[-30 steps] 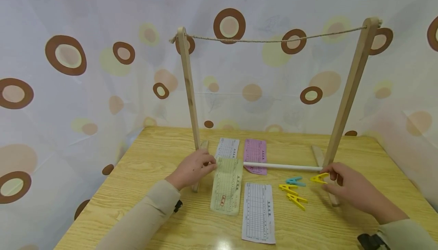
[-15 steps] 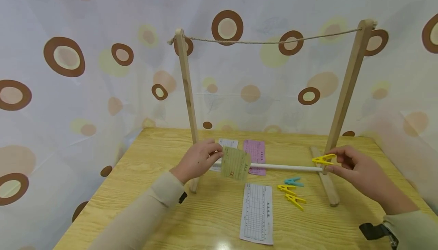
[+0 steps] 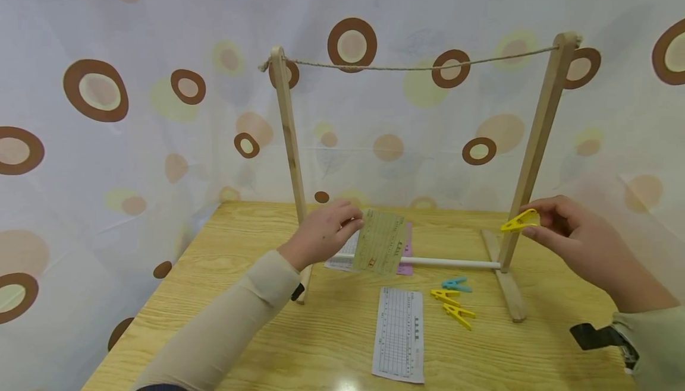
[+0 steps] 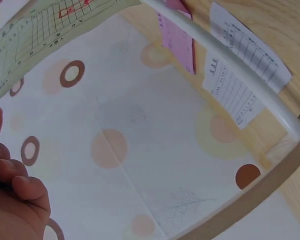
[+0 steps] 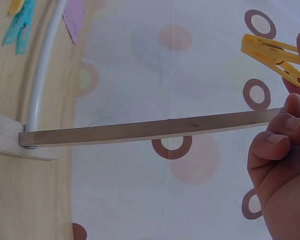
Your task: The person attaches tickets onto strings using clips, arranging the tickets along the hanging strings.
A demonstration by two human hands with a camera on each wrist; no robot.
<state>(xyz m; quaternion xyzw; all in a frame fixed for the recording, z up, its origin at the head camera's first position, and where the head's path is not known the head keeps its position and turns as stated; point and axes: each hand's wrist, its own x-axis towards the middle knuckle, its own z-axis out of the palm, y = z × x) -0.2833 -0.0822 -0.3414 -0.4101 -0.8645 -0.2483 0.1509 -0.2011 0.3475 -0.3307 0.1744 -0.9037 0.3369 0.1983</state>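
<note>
My left hand (image 3: 325, 232) pinches the upper left corner of a green printed slip (image 3: 381, 242), which hangs in the air in front of the white rod (image 3: 455, 262). In the left wrist view the slip (image 4: 20, 45) stretches above the curled fingers. My right hand (image 3: 583, 242) holds a yellow clothespin (image 3: 519, 221) by its handles, beside the right wooden post (image 3: 540, 135). The right wrist view shows this clothespin (image 5: 269, 52) between thumb and fingers. Above both hands a thin rope (image 3: 396, 69) spans the two posts.
A white slip (image 3: 398, 334) lies at the front of the table (image 3: 257, 331). A blue clothespin (image 3: 456, 284) and two yellow ones (image 3: 459, 315) lie right of it. Partly hidden behind the green slip are a pink slip (image 3: 408, 248) and another white one (image 3: 350, 247). The left post (image 3: 289, 135) stands beside my left hand.
My left hand has lifted the green slip off the table and moved it up and right. My right hand has raised the yellow clothespin from near the table to beside the right post.
</note>
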